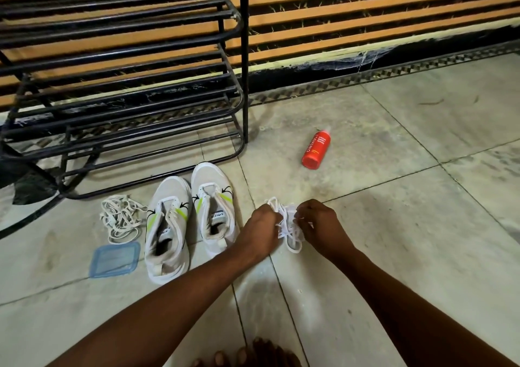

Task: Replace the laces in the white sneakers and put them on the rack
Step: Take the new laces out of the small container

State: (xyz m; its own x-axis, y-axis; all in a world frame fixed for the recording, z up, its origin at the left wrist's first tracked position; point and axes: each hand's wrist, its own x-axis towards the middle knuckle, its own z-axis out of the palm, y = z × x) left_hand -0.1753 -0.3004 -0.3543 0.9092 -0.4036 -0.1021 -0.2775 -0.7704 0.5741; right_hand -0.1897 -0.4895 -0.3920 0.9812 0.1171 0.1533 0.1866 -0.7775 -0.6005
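Meanwhile, both the left hand (263,227) and the right hand (316,221) pinched a bundle of clean white laces (289,227) above the tiled floor (394,226), fingers curled round it. Beside them, two unlaced white sneakers (188,217) stood below the black rack (121,90), with the old laces (121,217) heaped just left.

Tiled floor (394,226) under rack (121,85), two sneakers (191,217), old laces (121,217), red bottle (315,149), perhaps a lid (114,259).
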